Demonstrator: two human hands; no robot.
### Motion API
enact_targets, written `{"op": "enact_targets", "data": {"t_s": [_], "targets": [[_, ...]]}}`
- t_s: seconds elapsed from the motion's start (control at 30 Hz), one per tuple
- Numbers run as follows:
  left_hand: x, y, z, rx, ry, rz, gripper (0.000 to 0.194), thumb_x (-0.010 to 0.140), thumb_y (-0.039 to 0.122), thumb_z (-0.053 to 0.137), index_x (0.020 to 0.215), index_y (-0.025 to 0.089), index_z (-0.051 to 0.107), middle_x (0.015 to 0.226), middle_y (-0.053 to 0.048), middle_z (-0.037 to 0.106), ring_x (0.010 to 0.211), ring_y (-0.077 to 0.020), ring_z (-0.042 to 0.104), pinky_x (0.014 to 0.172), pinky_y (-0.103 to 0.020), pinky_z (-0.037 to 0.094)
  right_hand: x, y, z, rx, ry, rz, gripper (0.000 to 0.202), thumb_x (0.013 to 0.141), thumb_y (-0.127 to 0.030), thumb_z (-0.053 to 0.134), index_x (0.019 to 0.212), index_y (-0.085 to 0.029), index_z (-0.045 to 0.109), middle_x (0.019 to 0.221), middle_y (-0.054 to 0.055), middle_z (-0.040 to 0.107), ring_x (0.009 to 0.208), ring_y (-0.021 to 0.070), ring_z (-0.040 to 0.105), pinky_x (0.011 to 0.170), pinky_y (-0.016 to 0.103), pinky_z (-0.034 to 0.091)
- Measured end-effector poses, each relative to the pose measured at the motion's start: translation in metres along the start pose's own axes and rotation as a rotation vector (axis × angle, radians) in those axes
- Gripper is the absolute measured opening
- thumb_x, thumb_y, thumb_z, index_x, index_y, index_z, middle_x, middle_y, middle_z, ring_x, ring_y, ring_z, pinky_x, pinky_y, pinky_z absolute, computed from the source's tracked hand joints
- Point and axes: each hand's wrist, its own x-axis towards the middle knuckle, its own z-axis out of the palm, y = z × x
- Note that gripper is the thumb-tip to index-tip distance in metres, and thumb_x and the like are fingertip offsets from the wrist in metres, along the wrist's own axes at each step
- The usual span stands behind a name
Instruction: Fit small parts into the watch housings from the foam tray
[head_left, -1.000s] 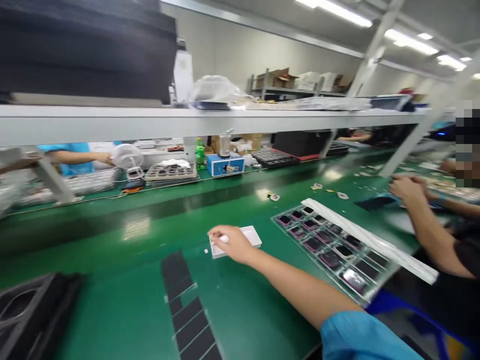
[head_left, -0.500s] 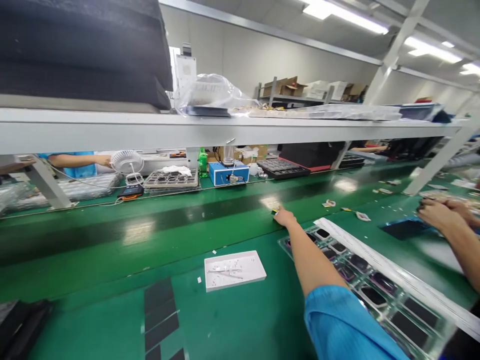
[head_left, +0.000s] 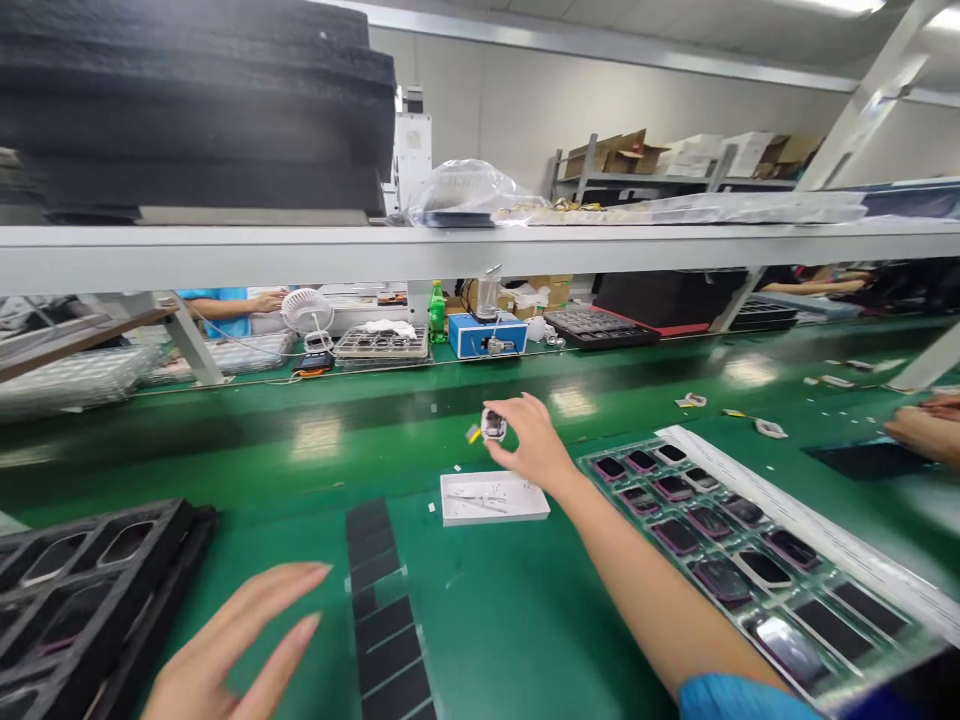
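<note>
My right hand (head_left: 534, 440) pinches a small white-rimmed watch case (head_left: 493, 425) between thumb and fingers, above the green bench. Dark parts show inside the case, and a yellow tab sticks out at its lower left. My left hand (head_left: 244, 640) is at the lower left, thumb and fingers apart, with nothing between them. Below the right hand lies a shallow white tray (head_left: 457, 516) holding tweezers and tiny bits. Near the left hand, a strip of black rectangular pieces (head_left: 390, 645) lies on the bench.
A clear blister tray (head_left: 776, 600) with watch-shaped parts is under my right forearm. Black foam trays (head_left: 67, 610) stand at left. Similar white parts (head_left: 770, 429) lie farther right, near another person's hand (head_left: 926, 430). A white shelf beam (head_left: 480, 258) crosses above the bench.
My right hand has drawn back from the far part of the bench and moved left, lifting the watch case. My left hand has come into view. The camera view has turned left.
</note>
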Motion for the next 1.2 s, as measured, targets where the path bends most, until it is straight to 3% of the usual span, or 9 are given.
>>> {"op": "enact_targets", "data": {"t_s": [0.07, 0.17, 0.3, 0.4, 0.53, 0.67, 0.73, 1.0, 1.2], "targets": [[0.016, 0.005, 0.021, -0.014, -0.062, -0.084, 0.036, 0.07, 0.044, 0.068, 0.103, 0.03, 0.067, 0.111, -0.004, 0.062, 0.113, -0.0284, 0.05, 0.099, -0.034, 0.038, -0.011, -0.054, 0.0, 0.17, 0.122, -0.15, 0.045, 0.076, -0.023, 0.056, 0.12, -0.02, 0.047, 0.113, 0.005, 0.058, 0.105, 0.0204, 0.051, 0.108, 0.046, 0.02], [0.038, 0.0, 0.05, -0.355, -0.318, -0.131, 0.049, 0.073, 0.047, 0.064, 0.116, 0.025, 0.06, 0.114, -0.008, 0.061, 0.109, -0.0269, 0.053, 0.095, -0.034, 0.042, -0.031, -0.118, 0.009, 0.377, 0.126, -0.236, 0.049, 0.074, -0.019, 0.055, 0.121, -0.022, 0.044, 0.116, 0.004, 0.057, 0.107, 0.0184, 0.051, 0.108, 0.044, 0.023], [0.042, -0.028, 0.065, -0.668, -0.528, -0.223, 0.053, 0.071, 0.039, 0.069, 0.119, 0.02, 0.058, 0.108, -0.011, 0.062, 0.096, -0.0236, 0.058, 0.08, -0.029, 0.047, -0.052, -0.155, 0.035, 0.523, 0.086, -0.278, 0.045, 0.073, -0.015, 0.051, 0.117, -0.022, 0.045, 0.112, 0.004, 0.059, 0.107, 0.017, 0.052, 0.104, 0.04, 0.029], [0.039, -0.042, 0.063, -0.687, -0.528, -0.25, 0.047, 0.073, 0.031, 0.07, 0.116, 0.02, 0.059, 0.104, -0.01, 0.063, 0.092, -0.0209, 0.058, 0.079, -0.028, 0.047, -0.06, -0.155, 0.047, 0.585, 0.04, -0.265, 0.047, 0.071, -0.014, 0.053, 0.117, -0.02, 0.044, 0.112, 0.005, 0.059, 0.109, 0.0176, 0.051, 0.102, 0.039, 0.032], [0.041, -0.037, 0.059, -0.63, -0.449, -0.272, 0.046, 0.074, 0.027, 0.069, 0.117, 0.019, 0.057, 0.108, -0.01, 0.061, 0.095, -0.0204, 0.057, 0.081, -0.029, 0.047, -0.063, -0.148, 0.044, 0.675, -0.02, -0.165, 0.054, 0.068, -0.012, 0.057, 0.12, -0.019, 0.045, 0.125, 0.009, 0.051, 0.117, 0.0206, 0.043, 0.102, 0.039, 0.033], [0.042, -0.032, 0.061, -0.694, -0.395, -0.315, 0.047, 0.072, 0.027, 0.071, 0.116, 0.021, 0.056, 0.114, -0.009, 0.059, 0.1, -0.02, 0.055, 0.086, -0.03, 0.047, -0.062, -0.147, 0.041, 0.724, 0.045, 0.054, 0.017, 0.076, -0.012, 0.057, 0.09, -0.021, 0.059, 0.112, 0.005, 0.057, 0.107, 0.0183, 0.05, 0.093, 0.035, 0.038], [0.041, -0.033, 0.063, -0.72, -0.388, -0.319, 0.048, 0.067, 0.023, 0.075, 0.112, 0.021, 0.058, 0.112, -0.008, 0.059, 0.097, -0.019, 0.056, 0.084, -0.029, 0.048, -0.062, -0.148, 0.043, 0.753, 0.034, 0.11, 0.009, 0.077, -0.013, 0.06, 0.083, -0.021, 0.061, 0.107, 0.004, 0.059, 0.103, 0.0176, 0.051, 0.091, 0.034, 0.039], [0.038, -0.04, 0.062, -0.689, -0.426, -0.225, 0.044, 0.062, 0.017, 0.078, 0.102, 0.021, 0.061, 0.095, -0.004, 0.061, 0.083, -0.0133, 0.057, 0.075, -0.021, 0.047, -0.066, -0.154, 0.047, 0.833, -0.066, 0.17, 0.011, 0.074, -0.01, 0.066, 0.08, -0.019, 0.064, 0.105, 0.003, 0.059, 0.103, 0.0163, 0.051, 0.092, 0.032, 0.039], [0.037, -0.042, 0.064, -0.689, -0.388, -0.195, 0.044, 0.062, 0.018, 0.078, 0.102, 0.022, 0.061, 0.097, -0.004, 0.061, 0.086, -0.0136, 0.056, 0.076, -0.02, 0.046, -0.065, -0.153, 0.046, 0.824, -0.085, 0.177, 0.01, 0.075, -0.011, 0.067, 0.079, -0.019, 0.063, 0.104, 0.003, 0.059, 0.102, 0.016, 0.051, 0.091, 0.032, 0.039]]}}
